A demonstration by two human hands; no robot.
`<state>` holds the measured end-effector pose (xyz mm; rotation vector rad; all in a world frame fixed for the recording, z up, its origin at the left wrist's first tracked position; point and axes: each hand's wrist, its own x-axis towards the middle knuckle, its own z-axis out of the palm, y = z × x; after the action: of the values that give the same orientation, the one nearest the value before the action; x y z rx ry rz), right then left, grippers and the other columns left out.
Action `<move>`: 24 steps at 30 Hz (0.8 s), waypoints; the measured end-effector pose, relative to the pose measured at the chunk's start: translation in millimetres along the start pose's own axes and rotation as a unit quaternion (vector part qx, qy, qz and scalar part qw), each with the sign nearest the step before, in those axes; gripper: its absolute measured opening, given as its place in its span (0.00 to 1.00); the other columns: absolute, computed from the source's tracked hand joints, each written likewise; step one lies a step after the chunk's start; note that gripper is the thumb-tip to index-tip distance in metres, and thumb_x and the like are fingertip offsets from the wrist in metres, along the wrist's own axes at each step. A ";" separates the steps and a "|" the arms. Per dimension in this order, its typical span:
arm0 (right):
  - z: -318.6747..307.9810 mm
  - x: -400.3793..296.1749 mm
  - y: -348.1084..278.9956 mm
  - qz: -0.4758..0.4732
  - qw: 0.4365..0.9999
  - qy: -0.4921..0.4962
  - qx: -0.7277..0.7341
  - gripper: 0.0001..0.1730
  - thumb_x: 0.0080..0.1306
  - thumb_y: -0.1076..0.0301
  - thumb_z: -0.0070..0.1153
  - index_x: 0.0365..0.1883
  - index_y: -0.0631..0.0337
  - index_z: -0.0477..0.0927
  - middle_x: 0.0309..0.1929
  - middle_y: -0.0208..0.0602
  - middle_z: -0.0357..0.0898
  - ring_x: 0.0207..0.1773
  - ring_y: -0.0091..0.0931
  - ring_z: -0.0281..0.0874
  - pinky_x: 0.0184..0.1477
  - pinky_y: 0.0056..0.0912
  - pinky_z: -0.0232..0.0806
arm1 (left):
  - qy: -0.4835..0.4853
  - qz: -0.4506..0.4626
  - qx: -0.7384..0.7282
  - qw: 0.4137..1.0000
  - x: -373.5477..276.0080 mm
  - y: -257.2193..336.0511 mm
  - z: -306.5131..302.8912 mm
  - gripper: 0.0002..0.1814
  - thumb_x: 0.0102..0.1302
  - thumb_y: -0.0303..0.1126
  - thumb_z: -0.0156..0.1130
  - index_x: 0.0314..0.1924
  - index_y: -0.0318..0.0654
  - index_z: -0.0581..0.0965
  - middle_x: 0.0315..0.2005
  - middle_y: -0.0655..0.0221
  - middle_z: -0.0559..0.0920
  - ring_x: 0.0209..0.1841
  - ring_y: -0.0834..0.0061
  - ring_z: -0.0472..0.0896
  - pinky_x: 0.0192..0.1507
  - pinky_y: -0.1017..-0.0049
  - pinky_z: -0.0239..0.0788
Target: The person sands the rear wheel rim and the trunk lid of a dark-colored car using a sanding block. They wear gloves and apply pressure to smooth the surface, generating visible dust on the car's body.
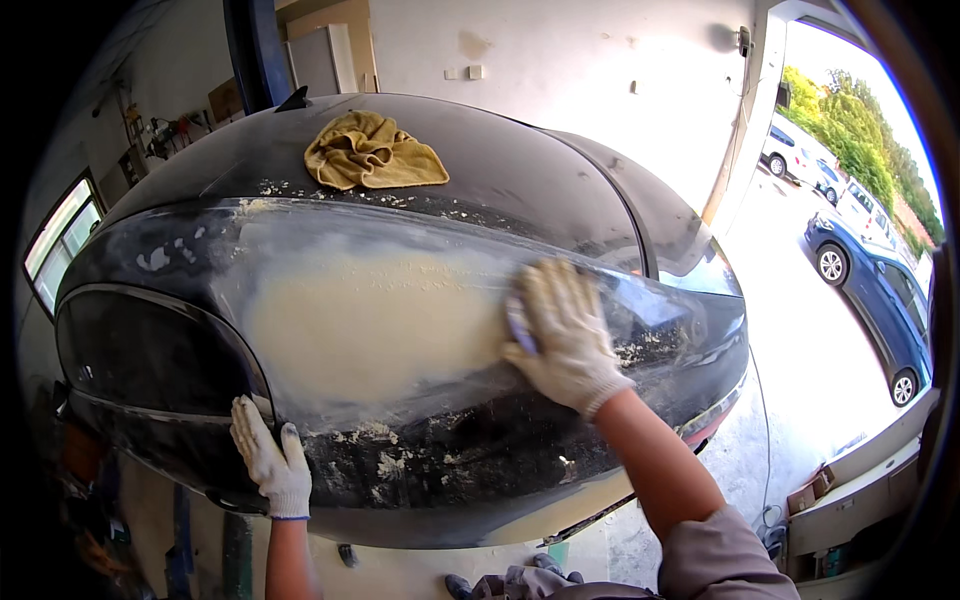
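A dark car's rear side panel (pixel 465 420) fills the view before me, with a wide patch of beige body filler (pixel 360 322) smoothed over it. My right hand (pixel 562 337), in a knitted work glove, presses a purple-edged sanding pad (pixel 520 322) against the patch's right end. The pad lies mostly under the palm, and the hand is blurred. Lower left, my gloved left hand (pixel 271 457) rests against the car by the rear edge of the side door (pixel 165 352). Its thumb is spread from the fingers and it holds nothing.
A crumpled mustard cloth (pixel 371 154) lies on the car roof (pixel 480 142), behind a shark-fin antenna (pixel 294 99). Filler crumbs (pixel 390 465) speckle the dark paint. A blue lift post (pixel 259 52) stands behind. On the right are a low cabinet (pixel 855 487) and a cable (pixel 765 435).
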<state>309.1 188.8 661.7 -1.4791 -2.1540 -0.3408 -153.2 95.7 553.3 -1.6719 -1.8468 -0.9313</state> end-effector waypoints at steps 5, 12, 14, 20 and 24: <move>10.0 -52.4 26.2 0.113 0.993 -0.022 -0.035 0.57 0.79 0.40 0.62 0.92 0.68 0.53 0.94 0.64 0.49 0.98 0.54 0.37 0.94 0.65 0.32 | 0.002 -0.001 0.028 1.000 -4.9 -1.7 -4.3 0.44 0.83 0.43 0.59 0.89 0.27 0.57 0.86 0.39 0.63 0.88 0.38 0.60 0.89 0.43 0.45; 2.7 94.3 -95.5 -0.111 0.986 0.055 0.112 0.46 0.84 0.43 0.51 0.89 0.65 0.61 0.94 0.58 0.53 0.97 0.50 0.40 0.95 0.60 0.33 | 0.003 0.015 -0.010 1.000 5.6 15.7 9.6 0.44 0.83 0.42 0.60 0.89 0.28 0.57 0.87 0.41 0.62 0.89 0.40 0.59 0.90 0.45 0.44; 2.2 94.8 -78.2 -0.166 0.974 0.025 0.155 0.43 0.85 0.47 0.50 0.89 0.64 0.63 0.93 0.55 0.56 0.97 0.49 0.43 0.95 0.60 0.35 | -0.011 0.014 -0.010 1.000 1.3 3.3 4.3 0.43 0.83 0.42 0.60 0.89 0.29 0.57 0.87 0.42 0.62 0.89 0.41 0.59 0.90 0.45 0.43; 8.2 10.9 -32.6 0.050 0.996 0.031 0.074 0.42 0.85 0.50 0.49 0.90 0.64 0.63 0.92 0.58 0.58 0.97 0.50 0.45 0.95 0.60 0.32 | 0.025 0.015 0.019 0.999 -4.9 -9.2 -0.4 0.42 0.84 0.43 0.59 0.88 0.28 0.59 0.87 0.42 0.63 0.88 0.41 0.60 0.89 0.44 0.45; -3.6 85.5 -58.6 -0.089 0.988 0.059 0.116 0.42 0.87 0.44 0.43 0.89 0.63 0.65 0.91 0.55 0.61 0.96 0.48 0.49 0.95 0.56 0.35 | 0.013 0.038 -0.018 0.999 5.1 10.1 6.6 0.43 0.84 0.43 0.59 0.89 0.27 0.58 0.86 0.40 0.63 0.88 0.37 0.60 0.89 0.43 0.45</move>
<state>231.7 233.1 714.6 -1.1164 -2.1531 -0.2238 -143.3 104.3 554.5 -1.7299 -1.7472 -0.9554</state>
